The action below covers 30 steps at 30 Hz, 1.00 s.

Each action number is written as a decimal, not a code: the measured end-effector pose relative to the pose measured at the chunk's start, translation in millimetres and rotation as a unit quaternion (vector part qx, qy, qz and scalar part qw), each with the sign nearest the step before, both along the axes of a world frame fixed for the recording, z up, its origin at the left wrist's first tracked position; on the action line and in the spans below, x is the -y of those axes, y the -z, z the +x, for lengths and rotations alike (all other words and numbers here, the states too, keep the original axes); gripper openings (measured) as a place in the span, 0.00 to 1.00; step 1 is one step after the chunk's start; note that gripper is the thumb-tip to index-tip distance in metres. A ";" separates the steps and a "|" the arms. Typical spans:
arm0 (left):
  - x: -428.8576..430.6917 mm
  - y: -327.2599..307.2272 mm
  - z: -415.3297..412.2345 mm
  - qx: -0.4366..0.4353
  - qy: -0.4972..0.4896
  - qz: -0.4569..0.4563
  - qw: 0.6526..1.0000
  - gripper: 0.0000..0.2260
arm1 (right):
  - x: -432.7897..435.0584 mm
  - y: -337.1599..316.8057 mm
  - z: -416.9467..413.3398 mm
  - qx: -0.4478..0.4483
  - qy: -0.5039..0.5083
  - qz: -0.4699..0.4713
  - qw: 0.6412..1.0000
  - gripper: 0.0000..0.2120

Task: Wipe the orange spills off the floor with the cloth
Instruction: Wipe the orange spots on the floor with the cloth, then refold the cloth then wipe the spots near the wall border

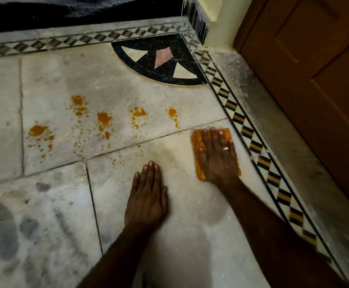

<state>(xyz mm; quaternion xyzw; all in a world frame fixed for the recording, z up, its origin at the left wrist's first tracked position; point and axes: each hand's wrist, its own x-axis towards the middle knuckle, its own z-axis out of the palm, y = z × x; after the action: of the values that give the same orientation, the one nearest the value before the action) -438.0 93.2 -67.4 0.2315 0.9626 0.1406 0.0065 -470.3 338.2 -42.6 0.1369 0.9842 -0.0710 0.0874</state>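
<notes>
Cloth [196,142] under right hand [217,156] — long axis toward spills [104,119].

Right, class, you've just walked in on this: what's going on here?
A person is cleaning a pale marble floor. Their right hand presses flat on an orange cloth near the black-and-yellow patterned border, fingers straight. Their left hand rests flat on bare floor beside it. Several orange spills lie to the left of the cloth, not yet wiped.

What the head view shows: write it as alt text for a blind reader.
A right hand presses an orange cloth flat on a marble floor, right of several orange spills; the left hand rests flat beside it.
</notes>
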 end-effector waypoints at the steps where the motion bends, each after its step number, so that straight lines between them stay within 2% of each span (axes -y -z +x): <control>1: 0.6 0.5 0.3 0.002 -0.002 -0.001 1.000 0.28 | -2.6 0.4 10.7 0.004 0.031 0.006 0.999 0.31; 4: -0.2 1.8 0.1 0.013 -0.009 -0.007 1.000 0.28 | 11.6 2.1 50.8 0.003 0.099 0.018 0.995 0.33; 7: 0.0 2.4 0.2 0.021 -0.010 -0.005 1.000 0.28 | 45.4 5.8 80.5 -0.012 0.084 0.031 0.996 0.33; 12: 1.4 3.2 0.1 0.033 0.003 0.001 0.999 0.28 | 95.7 6.9 109.5 -0.018 -0.035 0.038 0.999 0.32; 16: 5.6 3.0 -2.2 0.059 0.025 0.007 0.998 0.28 | 103.5 -5.7 118.0 0.003 -0.107 -0.022 0.994 0.34; 19: 11.0 -9.0 -11.5 0.125 0.047 -0.020 0.991 0.34 | 79.5 -31.7 110.4 0.017 -0.008 -0.150 0.989 0.36; 21: 14.0 -19.3 -16.4 0.176 0.056 -0.036 0.982 0.34 | 63.2 -46.9 110.3 0.013 0.097 -0.154 0.983 0.32; 23: 14.3 -29.6 -13.5 0.216 0.063 -0.046 0.973 0.31 | 54.4 -52.5 110.2 0.053 0.160 -0.153 0.974 0.28; 27: 12.9 -45.1 24.0 0.275 0.035 -0.019 0.961 0.31 | 62.5 -53.7 108.0 0.089 0.200 -0.198 0.955 0.24; 30: 8.8 -52.5 56.5 0.312 0.026 -0.007 0.950 0.33 | 65.2 -64.3 108.2 0.059 0.211 -0.185 0.958 0.22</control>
<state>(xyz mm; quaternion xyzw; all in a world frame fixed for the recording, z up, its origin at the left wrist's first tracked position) -381.5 84.4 -14.9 0.2015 0.9070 0.1992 0.3114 -362.1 273.0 21.7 0.3265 0.8957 -0.2608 0.1518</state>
